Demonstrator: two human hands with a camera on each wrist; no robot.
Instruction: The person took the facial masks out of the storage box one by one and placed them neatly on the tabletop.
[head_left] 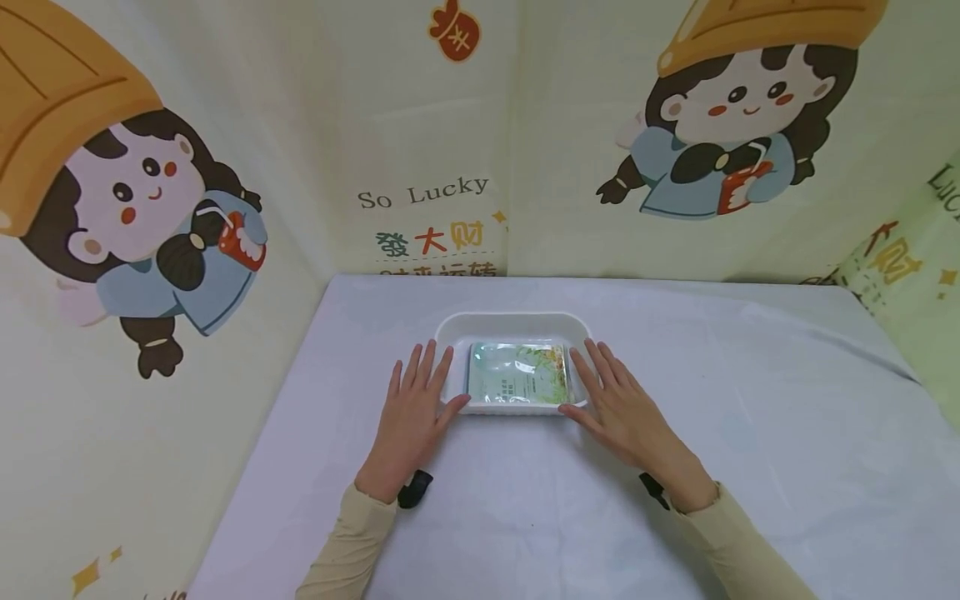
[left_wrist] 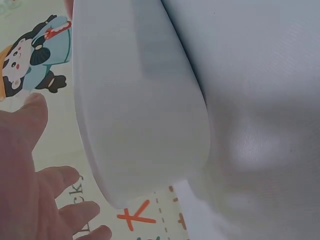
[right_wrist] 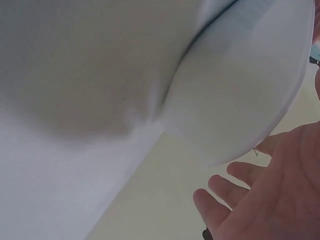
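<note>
A white oblong tray (head_left: 513, 316) with rounded corners sits on the table in the head view. Inside it lies a flat, glossy, pale green packet (head_left: 517, 375) printed with leaves and small writing. At the tray's left end is my left hand (head_left: 411, 417), fingers spread and straight, thumb near the front rim. My right hand (head_left: 628, 415) mirrors it at the right end, also with straight, spread fingers. Both wrist views show the tray's outer wall (left_wrist: 145, 125) beside the fingers, and its rounded end (right_wrist: 240, 90) close to the right palm.
A white cloth covers the table (head_left: 720, 400). Behind and to the left hangs a cream curtain (head_left: 420, 108) with cartoon figures and lettering. Dark wrist straps (head_left: 415, 490) show under the beige sleeves (head_left: 348, 542).
</note>
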